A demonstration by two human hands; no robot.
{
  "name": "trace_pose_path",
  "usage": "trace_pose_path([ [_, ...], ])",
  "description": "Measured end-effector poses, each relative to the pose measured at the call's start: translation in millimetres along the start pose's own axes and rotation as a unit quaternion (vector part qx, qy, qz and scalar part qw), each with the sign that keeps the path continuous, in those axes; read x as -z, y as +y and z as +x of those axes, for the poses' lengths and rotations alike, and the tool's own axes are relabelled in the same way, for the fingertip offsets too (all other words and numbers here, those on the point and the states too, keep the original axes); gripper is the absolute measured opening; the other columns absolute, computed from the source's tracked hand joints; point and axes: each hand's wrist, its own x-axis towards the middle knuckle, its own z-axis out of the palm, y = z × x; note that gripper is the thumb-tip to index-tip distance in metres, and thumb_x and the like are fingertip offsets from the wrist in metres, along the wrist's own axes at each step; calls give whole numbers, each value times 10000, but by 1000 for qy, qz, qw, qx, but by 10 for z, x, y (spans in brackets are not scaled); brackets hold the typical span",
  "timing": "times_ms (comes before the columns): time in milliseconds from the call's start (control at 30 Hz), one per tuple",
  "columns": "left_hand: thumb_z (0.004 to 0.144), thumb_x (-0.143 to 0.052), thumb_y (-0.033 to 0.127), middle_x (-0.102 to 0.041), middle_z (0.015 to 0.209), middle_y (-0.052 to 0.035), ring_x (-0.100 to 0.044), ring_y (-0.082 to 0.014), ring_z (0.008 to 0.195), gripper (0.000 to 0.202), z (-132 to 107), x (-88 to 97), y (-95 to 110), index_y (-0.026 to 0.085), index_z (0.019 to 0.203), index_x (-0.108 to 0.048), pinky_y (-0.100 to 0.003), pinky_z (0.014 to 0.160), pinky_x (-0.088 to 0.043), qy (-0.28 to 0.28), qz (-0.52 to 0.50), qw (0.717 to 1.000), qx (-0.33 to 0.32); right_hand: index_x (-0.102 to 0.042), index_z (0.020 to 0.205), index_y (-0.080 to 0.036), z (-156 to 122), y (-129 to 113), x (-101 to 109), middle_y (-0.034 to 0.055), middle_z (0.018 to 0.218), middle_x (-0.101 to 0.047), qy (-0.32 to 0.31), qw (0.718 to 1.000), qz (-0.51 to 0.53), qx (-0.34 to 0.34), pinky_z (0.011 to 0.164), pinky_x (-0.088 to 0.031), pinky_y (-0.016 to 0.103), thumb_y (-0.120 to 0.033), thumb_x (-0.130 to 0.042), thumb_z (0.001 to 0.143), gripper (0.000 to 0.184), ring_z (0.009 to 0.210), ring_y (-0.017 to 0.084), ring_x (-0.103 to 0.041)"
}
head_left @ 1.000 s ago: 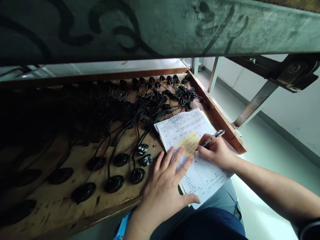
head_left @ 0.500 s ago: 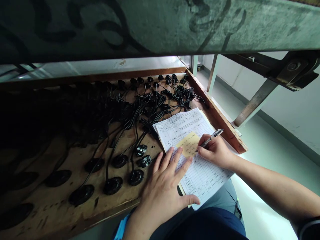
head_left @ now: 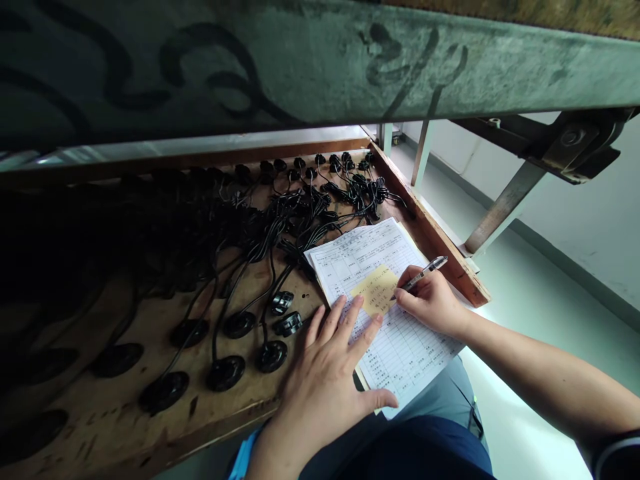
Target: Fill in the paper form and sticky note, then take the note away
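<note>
Evidently, the left hand [head_left: 325, 373] is laid flat, its fingers spread and gripping nothing, over the left side of some printed sheets [head_left: 405, 360]. The right hand [head_left: 433, 303] has its fingers closed around a tilted pen [head_left: 426, 272], whose tip is at the right edge of a yellow note [head_left: 373, 290]; contact there cannot be confirmed. The note bears handwriting and lies on the sheets between the two sets of fingers, just ahead of the left fingertips. Below the fingers, the sheets extend over the person's legs [head_left: 450, 393].

Left of the left fingers, black round parts [head_left: 271, 356] lie on a wooden tray [head_left: 443, 243], several with cables [head_left: 265, 243] attached. Beyond the fingers, those cables form a tangle, its left portion too dark to inspect. The tray's raised rim stands ahead and right of the right fingers. A metal beam [head_left: 325, 73] with dark marks spans beyond and above both hands.
</note>
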Motion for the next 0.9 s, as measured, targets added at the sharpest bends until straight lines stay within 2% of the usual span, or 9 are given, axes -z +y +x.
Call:
trace_pose_path([
  [233, 714, -610, 877, -317, 1671, -172, -320, -465, 1496, 1065, -5, 1, 4, 258, 1563, -432, -675, 1172, -295, 5, -2, 1000, -1, -592, 762, -166, -7, -26, 0, -33, 605, -576, -12, 1000, 0, -1, 519, -389, 227, -225, -625, 802, 79, 544, 94, -511],
  [400, 737, -563, 889, -318, 1671, -170, -298, -454, 1512, 1054, -6, 11, 0, 266, 1573, -412, -672, 1166, -305, 1, 6, 1000, -5, -598, 747, -161, -4, -41, -7, -17, 632, -591, -20, 1000, -10, 0, 529, -401, 232, -263, -616, 818, 125, 560, 97, -517],
  [600, 723, -594, 882, -309, 1677, -163, -303, -450, 1510, 1064, -6, 13, 6, 272, 1575, -408, -666, 1173, -301, 0, 8, 1000, 0, -605, 748, -161, -5, -49, 0, -7, 646, -610, -22, 1000, -6, -3, 541, -416, 244, -263, -605, 811, 120, 573, 107, -527],
  [900, 715, -599, 884, -307, 1676, -171, -289, -441, 1520, 1063, -2, 11, 6, 268, 1565, -424, -665, 1178, -307, -5, 4, 1000, 3, -615, 738, -158, -13, -14, -15, -2, 654, -619, 10, 1000, -6, -1, 539, -421, 238, -251, -618, 803, 113, 578, 108, -544],
])
